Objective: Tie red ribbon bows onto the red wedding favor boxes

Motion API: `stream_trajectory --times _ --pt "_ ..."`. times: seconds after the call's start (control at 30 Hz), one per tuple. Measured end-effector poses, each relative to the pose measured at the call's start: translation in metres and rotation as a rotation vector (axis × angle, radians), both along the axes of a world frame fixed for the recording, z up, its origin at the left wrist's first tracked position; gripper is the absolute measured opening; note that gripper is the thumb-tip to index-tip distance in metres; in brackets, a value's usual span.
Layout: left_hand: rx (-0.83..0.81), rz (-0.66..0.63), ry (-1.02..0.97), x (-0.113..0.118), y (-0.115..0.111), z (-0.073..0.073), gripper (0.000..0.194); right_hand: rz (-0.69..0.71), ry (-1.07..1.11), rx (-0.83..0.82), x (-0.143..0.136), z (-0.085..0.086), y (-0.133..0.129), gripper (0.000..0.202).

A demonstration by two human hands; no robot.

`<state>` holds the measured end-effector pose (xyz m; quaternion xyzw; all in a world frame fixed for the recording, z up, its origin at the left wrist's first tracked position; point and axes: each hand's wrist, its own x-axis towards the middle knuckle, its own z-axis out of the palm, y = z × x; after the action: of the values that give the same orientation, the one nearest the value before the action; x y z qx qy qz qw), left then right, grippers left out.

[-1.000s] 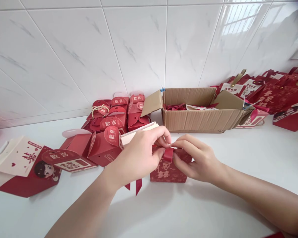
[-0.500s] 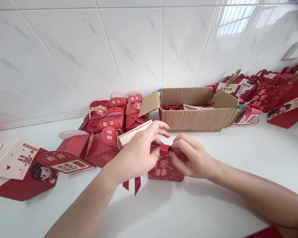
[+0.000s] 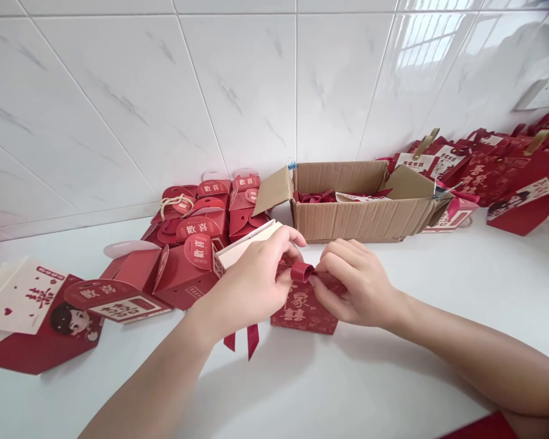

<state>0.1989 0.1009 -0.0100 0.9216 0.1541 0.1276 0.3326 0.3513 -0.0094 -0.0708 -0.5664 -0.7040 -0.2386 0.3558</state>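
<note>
A small red gift box (image 3: 302, 314) with pale printed characters stands on the white table in front of me. At its top a dark red ribbon (image 3: 301, 272) forms a loop. My left hand (image 3: 258, 286) is closed on the loop's left side between thumb and fingers. From the right, my right hand (image 3: 359, 280) pinches the ribbon at the loop's other end, close to the box top. Two cut ribbon tails (image 3: 252, 341) hang below my left hand. My fingers hide much of the box's upper edge.
Behind my hands stands an open cardboard box (image 3: 361, 219) holding red ribbons and cards. Several red boxes (image 3: 187, 271) cluster at left, beside a larger red-and-white box (image 3: 41, 329). More red gift bags (image 3: 494, 171) line the tiled wall at right.
My right hand has turned slightly, with its fingers bunched closer at the ribbon. The left hand keeps its hold, and the whole view has shifted a little.
</note>
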Motion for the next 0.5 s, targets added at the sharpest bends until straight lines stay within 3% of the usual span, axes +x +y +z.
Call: stream_trajectory --times 0.17,0.3,0.5 --pt "-0.033 -0.011 0.022 0.0 -0.005 0.003 0.028 0.005 0.023 -0.02 -0.004 0.005 -0.007 0.021" --pt "-0.055 -0.055 0.111 -0.003 -0.01 0.01 0.03 0.001 0.042 -0.161 -0.005 0.015 -0.018 0.015" --pt "-0.037 -0.056 0.19 -0.021 -0.015 0.014 0.034 0.122 -0.084 -0.259 -0.009 0.021 -0.024 0.013"
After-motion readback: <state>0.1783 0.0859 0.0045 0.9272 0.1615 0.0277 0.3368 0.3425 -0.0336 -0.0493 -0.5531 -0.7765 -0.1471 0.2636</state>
